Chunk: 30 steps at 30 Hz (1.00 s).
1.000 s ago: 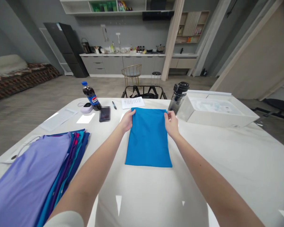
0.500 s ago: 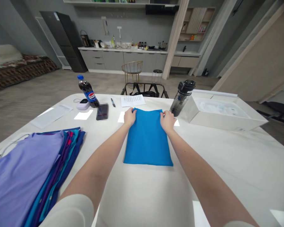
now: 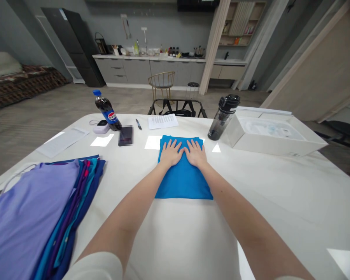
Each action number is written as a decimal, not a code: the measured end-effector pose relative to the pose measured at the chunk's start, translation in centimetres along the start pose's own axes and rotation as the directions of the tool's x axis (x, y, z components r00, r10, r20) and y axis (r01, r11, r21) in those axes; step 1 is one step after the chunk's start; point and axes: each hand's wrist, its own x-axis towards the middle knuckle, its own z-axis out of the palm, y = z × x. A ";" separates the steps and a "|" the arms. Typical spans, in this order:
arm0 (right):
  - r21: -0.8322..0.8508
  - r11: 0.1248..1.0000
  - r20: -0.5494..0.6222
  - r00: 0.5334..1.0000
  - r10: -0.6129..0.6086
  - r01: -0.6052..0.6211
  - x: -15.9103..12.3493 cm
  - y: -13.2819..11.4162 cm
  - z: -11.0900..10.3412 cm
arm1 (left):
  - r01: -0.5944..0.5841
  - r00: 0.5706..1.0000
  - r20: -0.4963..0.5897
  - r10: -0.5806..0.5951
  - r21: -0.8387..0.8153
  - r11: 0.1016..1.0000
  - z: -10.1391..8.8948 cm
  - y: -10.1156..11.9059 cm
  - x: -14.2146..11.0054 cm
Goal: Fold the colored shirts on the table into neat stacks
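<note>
A folded bright blue cloth [image 3: 183,181] lies flat on the white table [image 3: 280,202] in front of me. My left hand [image 3: 170,153] and my right hand [image 3: 196,152] rest side by side on its far half, palms down and fingers spread. Neither hand grips anything. The cloth's far edge shows just beyond my fingertips.
A stack of purple, teal and navy garments [image 3: 37,217] lies at the left. Beyond the cloth are a cola bottle [image 3: 106,112], a phone [image 3: 125,135], a pen [image 3: 138,124], a printed sheet [image 3: 162,121], a dark water bottle [image 3: 223,116] and an open white box [image 3: 274,136].
My hands have let go of the cloth's far corners and moved inward, now lying flat together on top of it. The cloth looks shorter than before.
</note>
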 end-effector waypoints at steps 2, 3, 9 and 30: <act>-0.003 0.999 0.002 0.999 0.034 -0.034 -0.5 0.9 -0.2 | -0.021 1.000 0.010 0.021 0.012 1.000 -0.5 -0.4 -0.6; -0.011 0.999 0.003 0.999 0.042 -0.042 -0.9 1.2 -0.3 | -0.049 0.999 0.004 0.049 0.024 0.999 -0.7 -0.4 -1.0; -0.058 0.996 -0.051 0.996 -0.075 0.072 -5.6 -0.1 -0.2 | -0.157 0.981 -0.109 0.159 0.022 0.987 -1.2 2.5 -5.8; -0.064 0.998 -0.023 0.999 -0.025 0.024 -22.0 1.3 -0.6 | -0.047 0.997 0.065 0.047 -0.001 0.999 -2.8 1.8 -21.3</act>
